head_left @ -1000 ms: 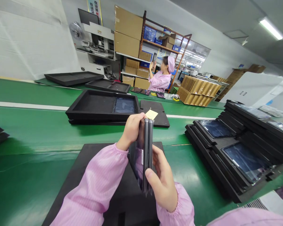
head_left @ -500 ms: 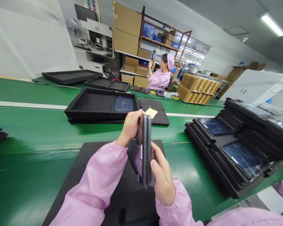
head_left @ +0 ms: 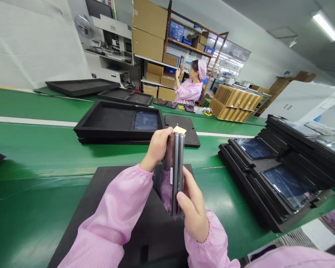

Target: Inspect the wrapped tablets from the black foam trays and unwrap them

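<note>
Held upright over a black board (head_left: 156, 238) on the green bench (head_left: 36, 216): two tablets (head_left: 177, 171), pressed side by side, with edges toward the near side, a glossy screen facing left and a white label (head_left: 171, 175) on that left side. Grasped from the left and at the far upper end by the left hand (head_left: 159, 145), curled partway, with most fingertips hidden behind the pair. Grasped from the near right by the right hand (head_left: 194, 208), parted only by the pair's thickness, with thumb against the near edge and fingers (head_left: 190, 182) bent along the right face. Beyond, to the far left: a tray (head_left: 108, 115) with a screen (head_left: 146, 120) in its right part. Just right of this: a lid (head_left: 192, 136) bearing a yellow note (head_left: 180, 130). To the right: stacked trays (head_left: 241, 184) with further screens (head_left: 287, 186). Farther off: a co-worker (head_left: 190, 89) in pink, raising a device (head_left: 181, 61).
</note>
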`<action>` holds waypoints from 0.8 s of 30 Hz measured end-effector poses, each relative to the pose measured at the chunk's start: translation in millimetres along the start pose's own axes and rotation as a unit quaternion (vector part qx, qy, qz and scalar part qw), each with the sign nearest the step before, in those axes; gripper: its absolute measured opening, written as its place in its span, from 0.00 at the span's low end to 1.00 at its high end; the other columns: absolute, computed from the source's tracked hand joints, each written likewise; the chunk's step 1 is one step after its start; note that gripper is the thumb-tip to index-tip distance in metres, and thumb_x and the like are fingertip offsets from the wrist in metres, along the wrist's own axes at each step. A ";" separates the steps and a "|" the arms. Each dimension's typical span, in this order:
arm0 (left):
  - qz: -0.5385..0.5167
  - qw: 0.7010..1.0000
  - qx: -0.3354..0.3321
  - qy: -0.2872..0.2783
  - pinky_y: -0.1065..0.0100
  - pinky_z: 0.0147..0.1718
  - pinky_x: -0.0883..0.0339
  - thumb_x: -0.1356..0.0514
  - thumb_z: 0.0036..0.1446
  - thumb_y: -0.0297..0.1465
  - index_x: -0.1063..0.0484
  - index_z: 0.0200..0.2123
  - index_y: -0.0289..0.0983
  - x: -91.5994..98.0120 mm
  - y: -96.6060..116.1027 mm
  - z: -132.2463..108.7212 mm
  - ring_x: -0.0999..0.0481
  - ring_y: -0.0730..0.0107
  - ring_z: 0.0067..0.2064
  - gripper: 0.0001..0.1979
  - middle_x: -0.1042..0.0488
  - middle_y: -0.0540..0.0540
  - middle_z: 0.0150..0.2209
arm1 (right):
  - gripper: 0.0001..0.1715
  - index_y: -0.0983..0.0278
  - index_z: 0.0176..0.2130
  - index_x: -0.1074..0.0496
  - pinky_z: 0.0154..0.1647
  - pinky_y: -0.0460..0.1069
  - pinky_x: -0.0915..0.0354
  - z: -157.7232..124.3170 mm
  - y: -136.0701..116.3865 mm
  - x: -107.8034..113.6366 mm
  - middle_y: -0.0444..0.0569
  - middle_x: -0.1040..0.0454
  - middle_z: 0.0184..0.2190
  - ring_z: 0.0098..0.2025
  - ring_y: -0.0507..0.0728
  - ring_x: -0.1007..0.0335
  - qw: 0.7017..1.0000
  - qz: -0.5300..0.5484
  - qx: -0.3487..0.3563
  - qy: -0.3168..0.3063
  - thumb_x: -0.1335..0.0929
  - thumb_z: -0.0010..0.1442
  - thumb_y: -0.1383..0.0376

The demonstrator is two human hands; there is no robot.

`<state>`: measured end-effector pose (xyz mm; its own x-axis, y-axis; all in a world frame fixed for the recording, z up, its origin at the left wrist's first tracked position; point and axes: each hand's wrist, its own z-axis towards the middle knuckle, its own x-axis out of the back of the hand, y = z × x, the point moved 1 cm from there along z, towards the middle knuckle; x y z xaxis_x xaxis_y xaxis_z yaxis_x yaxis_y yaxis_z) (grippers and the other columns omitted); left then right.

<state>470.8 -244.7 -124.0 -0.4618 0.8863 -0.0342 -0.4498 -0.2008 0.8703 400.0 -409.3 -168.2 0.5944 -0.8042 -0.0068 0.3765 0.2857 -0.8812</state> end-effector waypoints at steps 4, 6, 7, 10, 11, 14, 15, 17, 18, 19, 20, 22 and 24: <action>0.002 1.000 0.004 0.010 0.67 0.25 0.38 0.50 0.52 0.41 0.39 0.15 0.41 -1.8 -0.4 -0.1 0.40 0.70 0.23 0.18 0.39 0.50 0.17 | 0.26 0.57 0.65 0.36 0.67 0.58 0.38 0.1 -0.1 1.3 0.46 0.31 0.63 0.66 0.62 0.36 1.000 0.014 -0.015 0.011 0.37 0.70 0.60; 0.008 1.000 0.006 0.010 0.68 0.24 0.38 0.50 0.53 0.41 0.40 0.15 0.41 -2.2 -1.3 0.1 0.40 0.70 0.23 0.17 0.38 0.50 0.18 | 0.27 0.58 0.65 0.36 0.67 0.59 0.38 0.0 0.2 1.5 0.47 0.30 0.63 0.66 0.63 0.36 1.000 0.009 -0.019 0.013 0.37 0.69 0.61; 0.010 1.000 0.006 0.007 0.68 0.25 0.38 0.50 0.53 0.41 0.40 0.16 0.41 -2.3 -1.7 0.2 0.40 0.70 0.23 0.17 0.38 0.50 0.18 | 0.27 0.58 0.65 0.36 0.67 0.59 0.38 -0.2 0.3 1.6 0.47 0.30 0.63 0.66 0.63 0.36 1.000 0.007 -0.020 0.014 0.37 0.69 0.61; 0.016 1.000 0.004 0.003 0.67 0.25 0.38 0.50 0.53 0.40 0.40 0.16 0.41 -2.2 -1.9 0.2 0.40 0.70 0.23 0.17 0.38 0.50 0.18 | 0.27 0.57 0.65 0.36 0.68 0.58 0.39 -0.6 0.2 1.9 0.46 0.31 0.64 0.66 0.62 0.36 1.000 0.011 -0.019 0.013 0.38 0.69 0.62; 0.018 1.000 0.003 0.004 0.67 0.25 0.38 0.50 0.53 0.41 0.41 0.16 0.41 -2.1 -1.6 0.1 0.40 0.70 0.23 0.17 0.38 0.50 0.18 | 0.27 0.57 0.65 0.36 0.68 0.58 0.39 -0.7 0.0 2.0 0.46 0.31 0.64 0.66 0.62 0.36 1.000 0.013 -0.019 0.013 0.37 0.69 0.62; 0.021 1.000 0.004 0.007 0.67 0.25 0.39 0.51 0.53 0.41 0.41 0.16 0.41 -2.2 0.0 -0.5 0.40 0.70 0.23 0.17 0.38 0.50 0.18 | 0.27 0.59 0.64 0.35 0.67 0.59 0.38 -0.1 -0.8 2.2 0.48 0.30 0.62 0.65 0.63 0.35 0.999 0.011 -0.027 0.017 0.37 0.68 0.62; 0.021 1.000 0.005 0.005 0.67 0.25 0.39 0.51 0.53 0.41 0.40 0.16 0.41 -2.4 0.6 -0.7 0.40 0.70 0.23 0.17 0.38 0.50 0.18 | 0.27 0.59 0.64 0.34 0.66 0.59 0.37 0.3 -1.0 2.2 0.48 0.29 0.62 0.65 0.63 0.35 0.999 0.009 -0.030 0.020 0.37 0.68 0.62; 0.022 1.000 0.009 0.005 0.67 0.26 0.39 0.51 0.53 0.42 0.39 0.15 0.41 -2.9 1.8 -1.1 0.40 0.70 0.23 0.18 0.38 0.51 0.17 | 0.27 0.60 0.63 0.34 0.65 0.58 0.36 1.2 -1.3 2.4 0.49 0.28 0.60 0.64 0.63 0.34 0.999 0.005 -0.034 0.024 0.38 0.67 0.62; 0.023 1.000 0.010 0.007 0.67 0.26 0.39 0.51 0.52 0.42 0.39 0.15 0.41 -3.3 2.4 -1.4 0.40 0.70 0.23 0.18 0.38 0.51 0.17 | 0.27 0.61 0.63 0.34 0.65 0.57 0.35 1.5 -1.5 2.6 0.49 0.27 0.60 0.63 0.62 0.33 0.999 0.004 -0.036 0.025 0.38 0.66 0.62; 0.023 1.000 0.012 0.009 0.67 0.26 0.39 0.51 0.52 0.42 0.39 0.15 0.41 -3.6 3.1 -1.9 0.40 0.70 0.23 0.18 0.38 0.51 0.17 | 0.27 0.61 0.62 0.34 0.64 0.57 0.35 1.6 -1.7 2.9 0.49 0.27 0.59 0.63 0.62 0.33 0.999 0.003 -0.037 0.028 0.38 0.65 0.63; 0.023 1.000 0.013 0.011 0.67 0.25 0.39 0.51 0.52 0.42 0.39 0.15 0.41 -3.8 3.9 -2.6 0.40 0.70 0.22 0.18 0.38 0.51 0.17 | 0.27 0.61 0.62 0.33 0.64 0.57 0.34 1.5 -1.9 3.4 0.50 0.26 0.59 0.62 0.62 0.32 0.999 0.004 -0.038 0.029 0.38 0.65 0.63; 0.019 1.000 0.015 0.010 0.67 0.26 0.39 0.51 0.51 0.42 0.38 0.15 0.41 -3.8 6.0 -4.7 0.40 0.70 0.22 0.18 0.38 0.51 0.17 | 0.27 0.61 0.61 0.33 0.63 0.56 0.33 0.8 -3.3 4.5 0.49 0.26 0.58 0.62 0.62 0.31 0.999 0.004 -0.036 0.027 0.38 0.64 0.65; 0.011 1.000 0.015 0.002 0.66 0.26 0.38 0.51 0.52 0.42 0.37 0.15 0.41 -2.8 8.5 -7.6 0.40 0.70 0.21 0.18 0.38 0.51 0.16 | 0.27 0.59 0.61 0.34 0.62 0.56 0.33 -0.4 -5.8 5.0 0.49 0.26 0.58 0.61 0.62 0.30 0.999 -0.002 -0.032 0.015 0.37 0.63 0.66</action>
<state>462.4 -252.0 -120.2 -0.4735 0.8807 -0.0169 -0.4173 -0.2073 0.8848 400.5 -415.2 -163.3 0.5708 -0.8209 -0.0171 0.3325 0.2502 -0.9093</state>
